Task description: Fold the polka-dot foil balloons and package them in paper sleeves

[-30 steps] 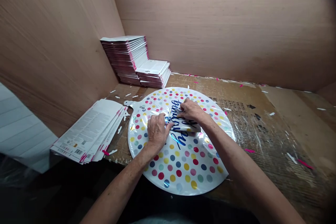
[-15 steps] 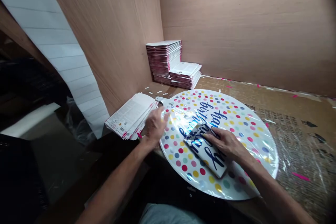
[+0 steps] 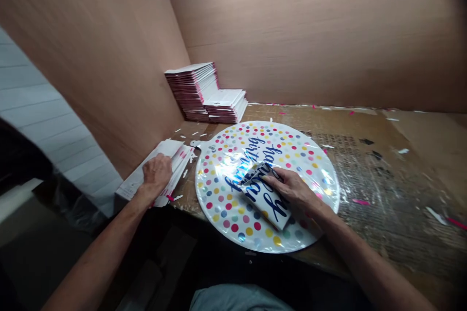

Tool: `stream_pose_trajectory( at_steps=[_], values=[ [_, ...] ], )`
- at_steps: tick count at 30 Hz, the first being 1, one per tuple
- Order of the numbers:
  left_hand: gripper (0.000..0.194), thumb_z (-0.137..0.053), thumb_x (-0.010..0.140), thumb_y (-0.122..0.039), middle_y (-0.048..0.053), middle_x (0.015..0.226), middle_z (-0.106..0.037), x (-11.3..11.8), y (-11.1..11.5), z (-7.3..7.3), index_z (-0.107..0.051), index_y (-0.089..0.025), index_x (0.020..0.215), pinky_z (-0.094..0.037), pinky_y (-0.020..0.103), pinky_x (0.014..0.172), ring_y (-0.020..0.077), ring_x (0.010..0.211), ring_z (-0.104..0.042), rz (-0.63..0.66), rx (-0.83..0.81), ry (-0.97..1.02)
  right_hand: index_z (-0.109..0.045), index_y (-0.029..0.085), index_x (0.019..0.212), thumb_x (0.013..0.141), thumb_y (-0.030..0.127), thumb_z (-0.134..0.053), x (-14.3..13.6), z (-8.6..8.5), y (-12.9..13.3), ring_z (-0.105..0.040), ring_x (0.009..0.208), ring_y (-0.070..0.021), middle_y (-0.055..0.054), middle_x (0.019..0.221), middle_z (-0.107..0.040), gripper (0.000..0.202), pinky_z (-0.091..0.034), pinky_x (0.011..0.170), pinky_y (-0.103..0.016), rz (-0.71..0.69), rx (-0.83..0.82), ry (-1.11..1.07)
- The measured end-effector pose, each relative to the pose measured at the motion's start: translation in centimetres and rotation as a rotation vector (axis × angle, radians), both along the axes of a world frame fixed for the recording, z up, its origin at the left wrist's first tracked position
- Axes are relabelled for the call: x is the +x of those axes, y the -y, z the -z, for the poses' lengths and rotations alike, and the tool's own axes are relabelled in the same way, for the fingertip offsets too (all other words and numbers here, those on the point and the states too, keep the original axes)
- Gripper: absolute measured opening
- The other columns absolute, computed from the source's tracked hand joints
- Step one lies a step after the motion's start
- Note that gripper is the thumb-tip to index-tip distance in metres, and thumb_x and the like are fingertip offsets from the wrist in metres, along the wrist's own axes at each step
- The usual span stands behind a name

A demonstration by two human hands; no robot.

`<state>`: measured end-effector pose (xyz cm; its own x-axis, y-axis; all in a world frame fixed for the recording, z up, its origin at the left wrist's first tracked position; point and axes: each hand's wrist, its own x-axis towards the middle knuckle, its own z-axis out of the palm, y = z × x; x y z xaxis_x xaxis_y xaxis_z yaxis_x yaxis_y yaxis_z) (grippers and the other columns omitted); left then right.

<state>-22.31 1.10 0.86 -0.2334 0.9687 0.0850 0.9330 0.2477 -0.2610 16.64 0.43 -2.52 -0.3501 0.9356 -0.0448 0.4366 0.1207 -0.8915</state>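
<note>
A flat round foil balloon (image 3: 219,204) with coloured dots and dark "happy birthday" lettering lies on the table, its tail to the left. On it, my right hand (image 3: 292,187) pinches a small folded foil balloon (image 3: 275,211) with the same lettering, thumb on top. My left hand (image 3: 157,172) is over the pile of white printed card packets (image 3: 133,182) at the left table edge. Its fingers are curled at the top printed card packet (image 3: 170,146), which looks slightly raised; the fingertips are hidden.
Two stacks of folded card packets, one tall (image 3: 186,90) and one low (image 3: 226,107), stand in the back corner against wooden panels (image 3: 292,34). White and pink paper scraps (image 3: 361,202) litter the taped cardboard tabletop (image 3: 394,175). A white slatted sheet (image 3: 47,112) hangs at left.
My left hand has moved left from the big balloon's edge onto the card packets and curled there. My right hand still holds the folded balloon. The view has turned right.
</note>
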Motion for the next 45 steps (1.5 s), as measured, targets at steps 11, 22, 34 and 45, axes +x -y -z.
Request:
stream_pose_trajectory(
  at_steps=[11, 22, 34, 45],
  values=[
    [0.03, -0.047, 0.097, -0.032, 0.011, 0.099, -0.073, 5.3, 0.5, -1.5, -0.072, -0.017, 0.091, -0.05, 0.036, 0.079, 0.0254, 0.093, -0.066, 0.514, 0.367, 0.133, -0.056, 0.02, 0.084, 0.088, 0.065, -0.051, 3.9, 0.8, 1.2, -0.054, 0.062, -0.0144, 0.0, 0.071, -0.06, 0.046, -0.04, 0.052, -0.024, 0.06, -0.071, -0.022],
    [0.029, -0.049, 0.09, -0.017, 0.006, 0.123, -0.068, 12.5, 0.3, 3.1, -0.066, -0.019, 0.114, -0.051, 0.035, 0.099, 0.0221, 0.121, -0.06, 0.988, -0.044, 0.515, -0.057, 0.02, 0.077, 0.09, 0.048, -0.054, 3.2, -2.2, 2.3, -0.05, 0.066, -0.0143, 0.0, 0.073, -0.059, 0.031, -0.035, 0.059, -0.025, -0.132, 0.014, 0.387],
    [0.024, -0.043, 0.084, 0.003, 0.016, 0.084, -0.064, 17.8, 1.1, 1.8, -0.065, -0.006, 0.088, -0.047, 0.032, 0.055, 0.0249, 0.075, -0.062, 0.982, -0.27, -0.033, -0.061, 0.021, 0.102, 0.096, 0.046, -0.047, -0.2, 0.1, 2.4, -0.06, 0.084, -0.02, -0.007, 0.097, -0.065, 0.029, -0.043, 0.069, -0.029, 0.036, 0.26, 0.526],
    [0.029, -0.035, 0.093, -0.003, 0.01, 0.08, -0.063, 16.0, 0.1, 1.2, -0.061, -0.011, 0.081, -0.048, 0.029, 0.057, 0.0194, 0.068, -0.06, 1.189, 0.035, 0.041, -0.062, 0.018, 0.096, 0.092, 0.047, -0.056, -0.7, 1.6, 0.4, -0.06, 0.091, -0.022, -0.008, 0.097, -0.062, 0.03, -0.046, 0.078, -0.032, 0.319, 0.232, 0.414]
  ],
)
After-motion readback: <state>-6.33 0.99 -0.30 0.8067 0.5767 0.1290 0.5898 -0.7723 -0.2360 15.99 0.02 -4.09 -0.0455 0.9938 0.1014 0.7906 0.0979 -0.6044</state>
